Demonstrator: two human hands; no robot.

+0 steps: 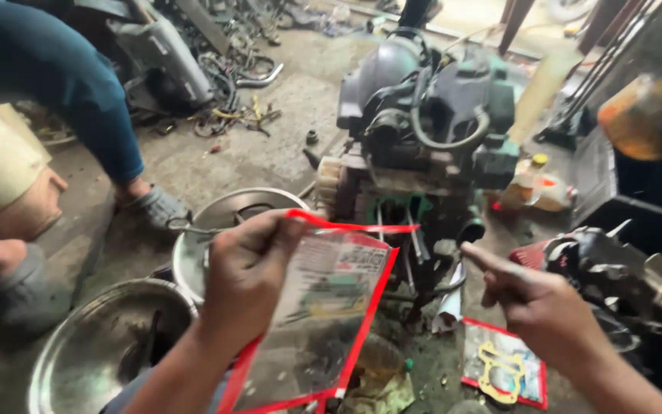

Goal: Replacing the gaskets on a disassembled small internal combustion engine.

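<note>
A clear, red-edged plastic packet (323, 314) is gripped at its top by the left hand (245, 277); the right hand (534, 299) is held empty, loosely open.

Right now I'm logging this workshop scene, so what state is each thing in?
Left hand: gripping the red-edged clear packet, held up.
Right hand: free, forefinger pointing left.
Second packet: flat on the floor, a gasket inside.
Engine: upright on the floor, partly stripped.
Near metal bowl: upright, a dark part inside.
Far metal bowl: upright; contents unclear.
</note>
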